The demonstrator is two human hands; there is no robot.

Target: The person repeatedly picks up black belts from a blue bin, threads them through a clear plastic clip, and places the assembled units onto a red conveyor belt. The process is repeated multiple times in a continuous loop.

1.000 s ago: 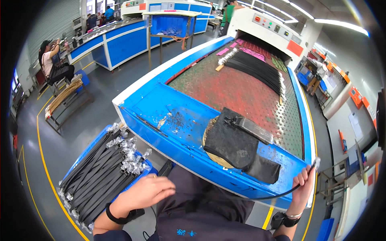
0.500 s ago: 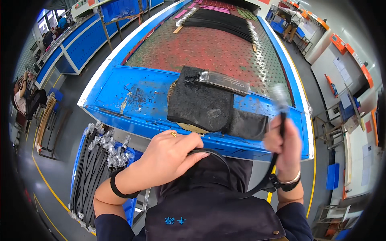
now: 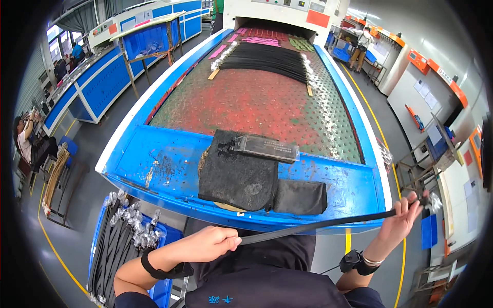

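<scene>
A flat black strap [image 3: 318, 224], which looks like a belt, stretches across in front of me above the near edge of the blue machine. My left hand [image 3: 213, 244] is closed round its left end. At the other end my right hand [image 3: 393, 231] holds it between thumb and fingers, some of the fingers raised. Past the right hand the strap's tip carries a clear plastic wrap [image 3: 434, 203]. Just beyond the strap, a black cloth-covered pad [image 3: 239, 177] lies on the blue ledge. A smaller black cloth piece [image 3: 300, 196] is on its right, and a rectangular plastic-covered block [image 3: 267, 148] rests on its top.
A studded red and green conveyor bed [image 3: 246, 105] runs away from me, with a row of black straps [image 3: 264, 61] across it. At lower left stands a blue crate [image 3: 167, 233] of plastic-tipped straps [image 3: 115, 251]. People are at the far left and far right.
The strap was bent in a loop near my body and is now drawn out nearly straight. My right hand has moved right and down; my left hand has moved slightly down.
</scene>
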